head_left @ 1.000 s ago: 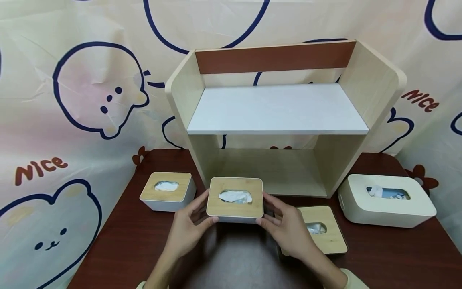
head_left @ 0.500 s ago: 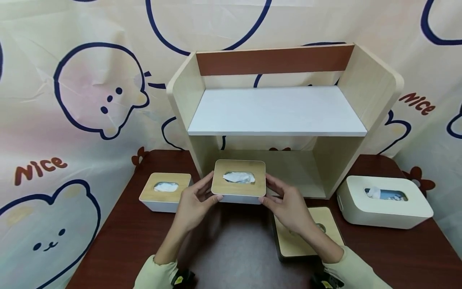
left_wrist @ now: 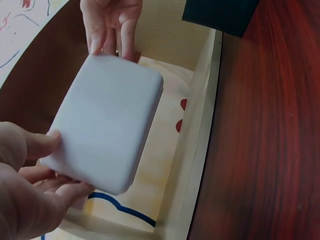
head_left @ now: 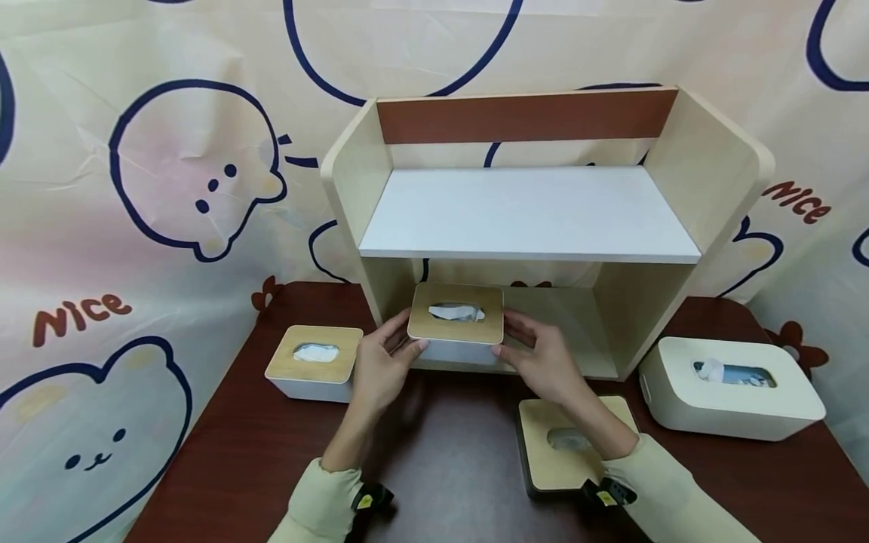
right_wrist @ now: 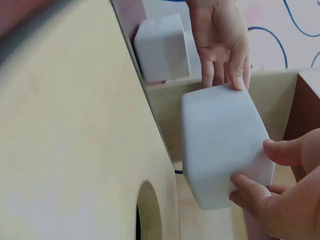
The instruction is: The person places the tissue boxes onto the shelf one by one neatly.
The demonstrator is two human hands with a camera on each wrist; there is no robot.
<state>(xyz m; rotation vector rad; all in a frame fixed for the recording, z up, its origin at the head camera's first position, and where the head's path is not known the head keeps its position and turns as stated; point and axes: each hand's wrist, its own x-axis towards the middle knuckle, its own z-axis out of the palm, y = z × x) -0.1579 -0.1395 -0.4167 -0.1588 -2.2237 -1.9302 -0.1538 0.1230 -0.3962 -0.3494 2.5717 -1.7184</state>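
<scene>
A white tissue box with a wood-look lid and a tissue in its oval slot is held between both hands at the front of the lower shelf compartment. My left hand grips its left end, thumb on the near side. At the right end my right hand grips it the same way. Both wrist views show the box's plain white side with fingers at each end. The shelf unit has a white upper board, and its lower board lies under and behind the box.
A similar tissue box stands left of the shelf. A dark-sided tissue box with a wood-look lid sits under the right forearm. To the right is a larger white tissue box. All rest on the dark red-brown table.
Both hands have carried the white tissue box forward, from over the table in front of the shelf to the lower compartment's opening. The other boxes have stayed in place.
</scene>
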